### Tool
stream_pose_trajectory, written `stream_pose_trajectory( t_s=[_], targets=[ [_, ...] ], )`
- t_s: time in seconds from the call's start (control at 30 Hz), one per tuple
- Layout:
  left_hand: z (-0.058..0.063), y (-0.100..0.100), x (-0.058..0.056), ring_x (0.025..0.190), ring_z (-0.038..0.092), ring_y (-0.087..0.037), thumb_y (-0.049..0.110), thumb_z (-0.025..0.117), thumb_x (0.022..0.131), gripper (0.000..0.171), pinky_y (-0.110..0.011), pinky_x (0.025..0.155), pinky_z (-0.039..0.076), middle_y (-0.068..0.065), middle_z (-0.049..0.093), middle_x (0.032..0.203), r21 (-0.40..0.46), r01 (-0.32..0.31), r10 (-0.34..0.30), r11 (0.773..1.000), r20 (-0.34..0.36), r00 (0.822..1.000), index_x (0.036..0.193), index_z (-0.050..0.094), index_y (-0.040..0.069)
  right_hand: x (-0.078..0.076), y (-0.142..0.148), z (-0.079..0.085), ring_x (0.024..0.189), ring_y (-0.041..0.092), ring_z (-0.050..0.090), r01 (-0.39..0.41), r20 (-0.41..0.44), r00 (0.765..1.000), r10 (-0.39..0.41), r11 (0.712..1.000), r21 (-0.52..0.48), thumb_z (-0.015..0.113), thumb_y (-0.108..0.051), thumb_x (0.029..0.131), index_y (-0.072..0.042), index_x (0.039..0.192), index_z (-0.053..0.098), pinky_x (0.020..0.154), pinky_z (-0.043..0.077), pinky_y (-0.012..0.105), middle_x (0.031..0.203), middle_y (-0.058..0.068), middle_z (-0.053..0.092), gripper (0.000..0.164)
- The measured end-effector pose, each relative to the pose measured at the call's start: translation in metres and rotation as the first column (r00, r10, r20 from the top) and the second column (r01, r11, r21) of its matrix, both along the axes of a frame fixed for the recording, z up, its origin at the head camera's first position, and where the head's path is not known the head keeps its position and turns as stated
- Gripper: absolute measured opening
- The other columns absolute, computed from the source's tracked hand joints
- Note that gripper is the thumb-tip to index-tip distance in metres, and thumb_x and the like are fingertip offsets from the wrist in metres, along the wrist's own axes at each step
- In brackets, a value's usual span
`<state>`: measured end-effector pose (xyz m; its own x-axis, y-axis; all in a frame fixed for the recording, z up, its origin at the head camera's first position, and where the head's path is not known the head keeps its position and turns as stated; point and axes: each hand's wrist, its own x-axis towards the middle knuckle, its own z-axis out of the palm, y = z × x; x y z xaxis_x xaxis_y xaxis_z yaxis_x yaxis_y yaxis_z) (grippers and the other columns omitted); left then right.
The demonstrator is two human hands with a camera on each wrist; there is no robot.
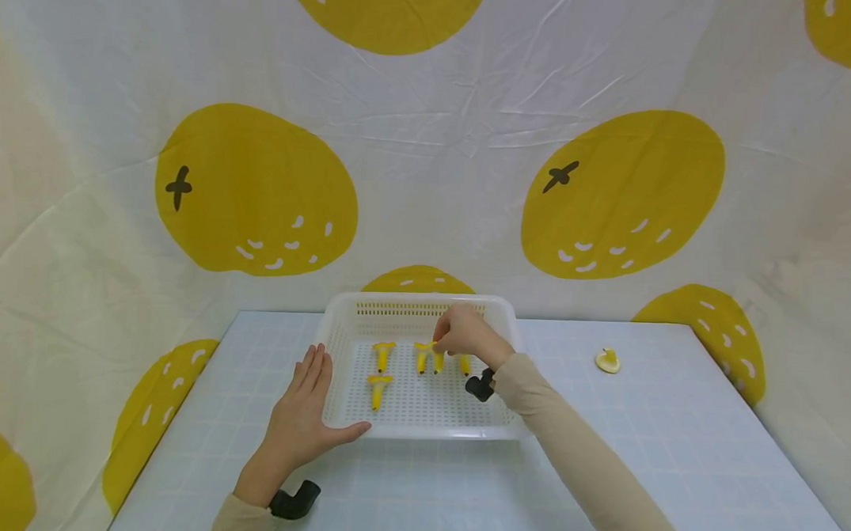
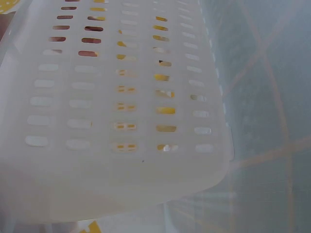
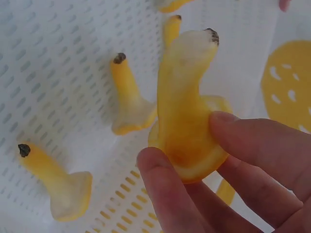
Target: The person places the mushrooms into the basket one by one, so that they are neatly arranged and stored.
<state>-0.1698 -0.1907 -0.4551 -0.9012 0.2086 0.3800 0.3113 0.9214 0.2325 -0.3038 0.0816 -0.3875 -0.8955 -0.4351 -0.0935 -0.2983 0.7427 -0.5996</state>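
Observation:
My right hand (image 1: 464, 330) reaches over the white perforated basket (image 1: 418, 433). Thumb and fingers pinch a yellow mushroom-shaped piece (image 3: 182, 102) by its wide cap, its dark-tipped stem pointing away from the palm in the right wrist view. Other yellow mushrooms lie spread over the basket floor: one at the back left (image 1: 383, 357), another in front of it (image 1: 376, 392), one close beside the held piece (image 1: 421, 360) and one to its right (image 1: 465, 366). Around the basket's front left corner stands my left hand (image 1: 300, 422), fingers straight and thumb spread along the front rim.
One more yellow mushroom (image 1: 607, 360) sits on the table right of the basket. The table (image 1: 415, 495) has a pale blue checked cover. Behind it hangs a white cloth (image 1: 443, 179) with large yellow fruit prints. In the left wrist view, the slotted basket wall (image 2: 107, 179) fills most of the picture.

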Motion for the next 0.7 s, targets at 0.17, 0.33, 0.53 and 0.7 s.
stream_pose_trajectory(
  t_s=[0.17,0.33,0.53,0.7],
  targets=[
    [0.000,0.000,0.000,0.143,0.011,-0.031,0.082,0.057,0.063,0.126,-0.037,0.116,0.010,-0.018,0.013,0.155,-0.003,-0.010,0.011,1.000,0.024,1.000,0.145,0.023,-0.007,0.004,-0.010,-0.003,0.064,0.027,0.067,-0.020,0.011,1.000,0.019,0.999,0.048,0.074,-0.006,0.073,-0.009,0.065,0.069,0.053,0.052,0.027,0.064,0.001,0.065,0.009],
    [0.001,0.000,0.000,0.143,0.009,-0.030,0.082,0.057,0.064,0.125,-0.039,0.116,0.012,-0.017,0.012,0.156,-0.005,-0.012,0.012,1.000,0.041,0.999,0.146,0.021,-0.006,0.007,-0.019,-0.009,0.062,0.026,0.067,-0.045,0.028,0.999,0.043,0.996,0.078,0.075,-0.005,0.071,-0.009,0.059,0.065,0.051,0.051,0.027,0.062,0.004,0.065,0.016],
    [0.001,0.000,-0.001,0.144,0.008,-0.029,0.083,0.055,0.063,0.126,-0.038,0.116,0.011,-0.017,0.011,0.156,-0.005,-0.010,0.010,1.000,0.050,0.999,0.146,0.021,-0.005,0.010,-0.025,-0.019,0.063,0.031,0.068,-0.085,0.074,0.994,0.077,0.990,0.112,0.073,-0.002,0.070,-0.008,0.057,0.061,0.056,0.055,0.034,0.058,0.006,0.062,0.019],
    [0.000,-0.001,-0.001,0.143,0.009,-0.030,0.082,0.056,0.064,0.125,-0.036,0.116,0.008,-0.018,0.012,0.155,-0.004,0.002,-0.002,1.000,0.037,0.999,0.146,0.021,-0.006,0.015,-0.030,-0.021,0.064,0.034,0.068,-0.116,0.119,0.988,0.102,0.987,0.115,0.069,0.001,0.073,-0.006,0.057,0.057,0.061,0.056,0.039,0.057,0.006,0.059,0.021]
  ],
)
